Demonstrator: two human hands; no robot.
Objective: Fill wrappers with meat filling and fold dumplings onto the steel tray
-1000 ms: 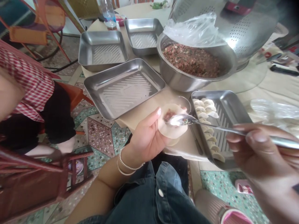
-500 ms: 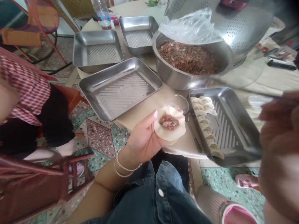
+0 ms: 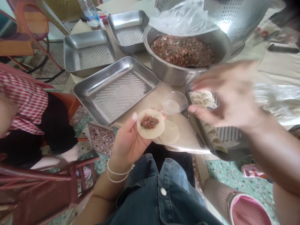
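A round dumpling wrapper (image 3: 142,132) with a mound of meat filling (image 3: 149,122) on it rests in my left hand (image 3: 127,143), thumb on its rim and fingers beneath. Beside it, at the table's edge, lies a bare wrapper (image 3: 170,132). My right hand (image 3: 228,93), blurred, hovers over a metal tray (image 3: 234,151) with its thumb and fingers apart; nothing shows in it. Folded dumplings (image 3: 201,97) sit in rows along that tray's left side, partly hidden by the hand. A small clear bowl (image 3: 179,101) stands between the tray and the held wrapper.
A large steel bowl (image 3: 168,71) of meat filling stands behind, a plastic bag (image 3: 185,23) over its back rim. Three more metal trays (image 3: 114,90) are at left. A thin-handled utensil (image 3: 196,132) lies by the dumpling tray. Someone in a checked shirt (image 3: 25,97) is at left.
My right hand has swung left from the far right edge to above the dumpling tray. A dark thing it seemed to hold is gone from it. The filled wrapper has shifted left, uncovering the bare one.
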